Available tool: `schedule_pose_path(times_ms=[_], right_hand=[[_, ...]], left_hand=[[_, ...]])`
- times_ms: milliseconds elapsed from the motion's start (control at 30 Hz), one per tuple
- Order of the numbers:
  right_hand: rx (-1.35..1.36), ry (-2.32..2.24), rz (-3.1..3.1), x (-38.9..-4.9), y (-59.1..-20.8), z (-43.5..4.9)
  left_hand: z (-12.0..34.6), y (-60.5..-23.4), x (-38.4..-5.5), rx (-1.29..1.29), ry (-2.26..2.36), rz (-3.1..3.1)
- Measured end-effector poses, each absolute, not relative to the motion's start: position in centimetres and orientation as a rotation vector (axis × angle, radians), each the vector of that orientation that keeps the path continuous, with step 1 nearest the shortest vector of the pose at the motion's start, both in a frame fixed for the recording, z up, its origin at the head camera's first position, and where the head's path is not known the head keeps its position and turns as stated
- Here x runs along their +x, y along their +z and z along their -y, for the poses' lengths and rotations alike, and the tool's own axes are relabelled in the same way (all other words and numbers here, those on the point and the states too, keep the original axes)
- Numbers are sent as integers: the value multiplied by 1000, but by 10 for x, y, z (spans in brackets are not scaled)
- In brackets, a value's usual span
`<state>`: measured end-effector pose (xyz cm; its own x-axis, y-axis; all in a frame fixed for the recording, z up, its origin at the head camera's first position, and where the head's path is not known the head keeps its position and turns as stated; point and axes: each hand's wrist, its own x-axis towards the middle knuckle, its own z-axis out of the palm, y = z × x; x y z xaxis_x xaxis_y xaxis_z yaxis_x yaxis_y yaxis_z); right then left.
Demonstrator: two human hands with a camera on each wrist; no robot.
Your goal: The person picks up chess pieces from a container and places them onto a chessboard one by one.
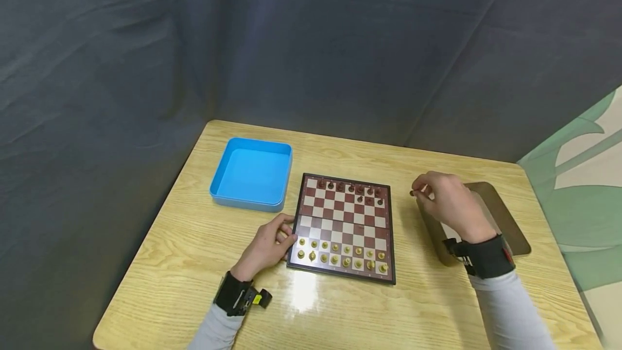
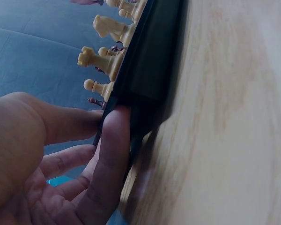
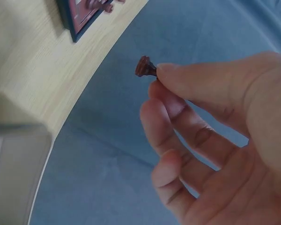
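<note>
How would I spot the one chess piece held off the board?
On the pale wood-grain table, find the square red-and-white chequered chessboard, then look right of it in the head view to the person's bare right hand. That hand pinches a small dark-red chess piece; unlike the dark-red pieces standing on the board, it is held in the air.

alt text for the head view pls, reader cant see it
A right hand pinches a dark chess piece beside a partly set chessboard; the left hand holds the board's left edge. A blue tray and a brownish tray flank it on a table.
</note>
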<state>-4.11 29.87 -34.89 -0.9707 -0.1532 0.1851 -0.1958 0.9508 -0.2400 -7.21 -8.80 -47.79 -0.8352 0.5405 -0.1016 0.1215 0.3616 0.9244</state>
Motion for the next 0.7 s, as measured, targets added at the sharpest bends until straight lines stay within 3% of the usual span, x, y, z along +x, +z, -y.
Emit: schedule_pose_path(times_ms=[700], right_hand=[[452,492,2907,-74,-368,-243]], left_hand=[[88,-478,-73,551,1455,-2241]])
